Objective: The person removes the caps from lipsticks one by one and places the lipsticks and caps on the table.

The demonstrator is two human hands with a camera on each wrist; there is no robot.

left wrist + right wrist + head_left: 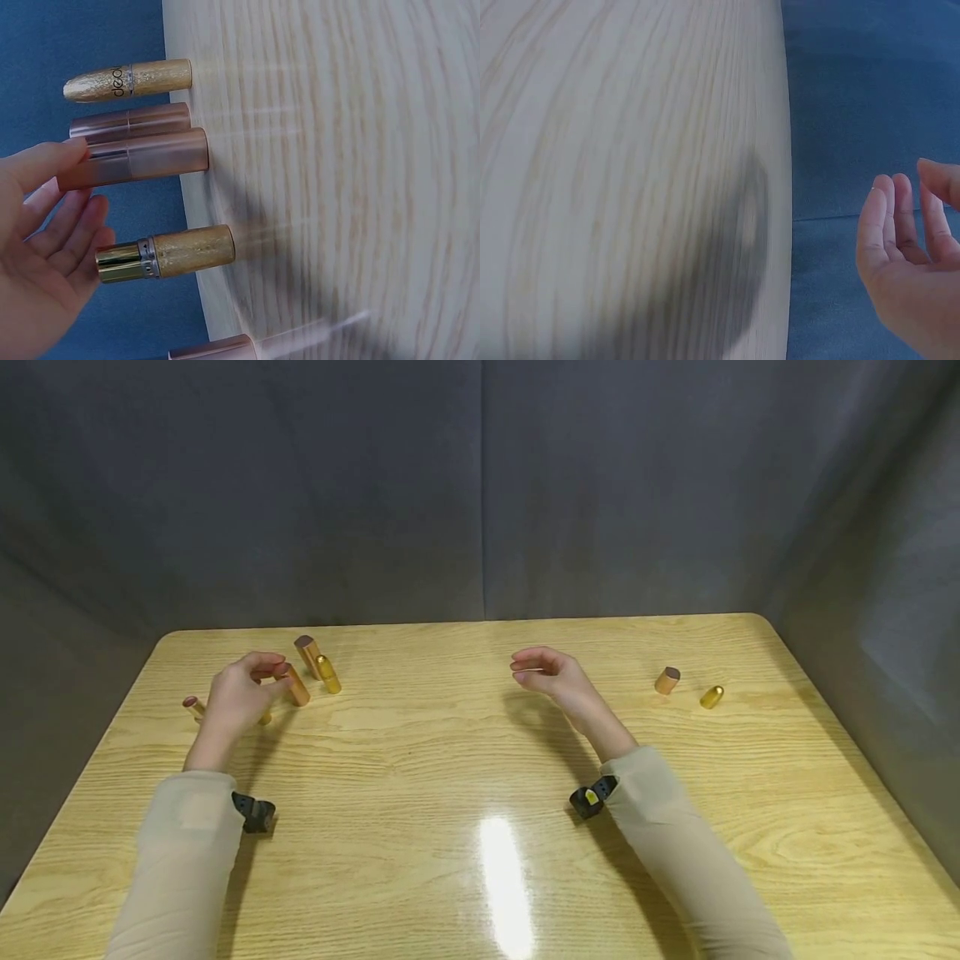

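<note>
Among several lipstick tubes at the table's left, my left hand [243, 693] pinches the upper end of a rose-gold lipstick [146, 159] between thumb and fingers. That tube stands upright, its base at the wood. Behind it are another rose-gold tube [308, 656] and a gold lipstick [328, 674] with a rounded top. Nearer the wrist stands a gold lipstick with a shiny narrower top [169, 253]; my hand partly hides it in the head view. Farther left is a slim rose-gold tube [194, 707]. My right hand [551, 675] hovers over the table, fingers loosely bent, holding nothing.
On the table's right side are a short rose-gold cap [667, 681] and a rounded gold cap [712, 697], which leans or lies on its side. The wooden table [390, 827] has rounded far corners. Dark curtains [480, 493] hang behind it and at the sides.
</note>
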